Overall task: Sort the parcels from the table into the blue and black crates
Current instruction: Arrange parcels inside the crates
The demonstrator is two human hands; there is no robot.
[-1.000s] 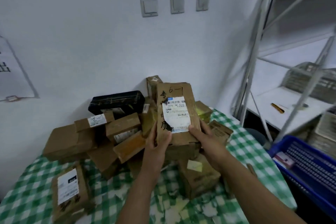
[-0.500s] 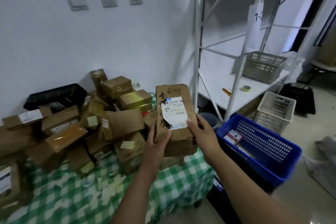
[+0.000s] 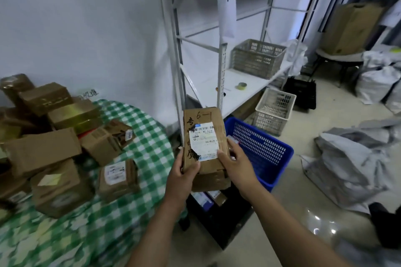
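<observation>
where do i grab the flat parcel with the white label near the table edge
Probably from above and the right: the white-label parcel lies flat, label up, its right side free on the green checked tablecloth, while a taller box crowds its left. Grip its right edge, thumb on top.

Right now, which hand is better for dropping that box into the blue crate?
Probably the right hand: it grips the parcel on the edge nearest the blue crate, which sits on that side. The left hand holds the far edge, by the table.
</observation>
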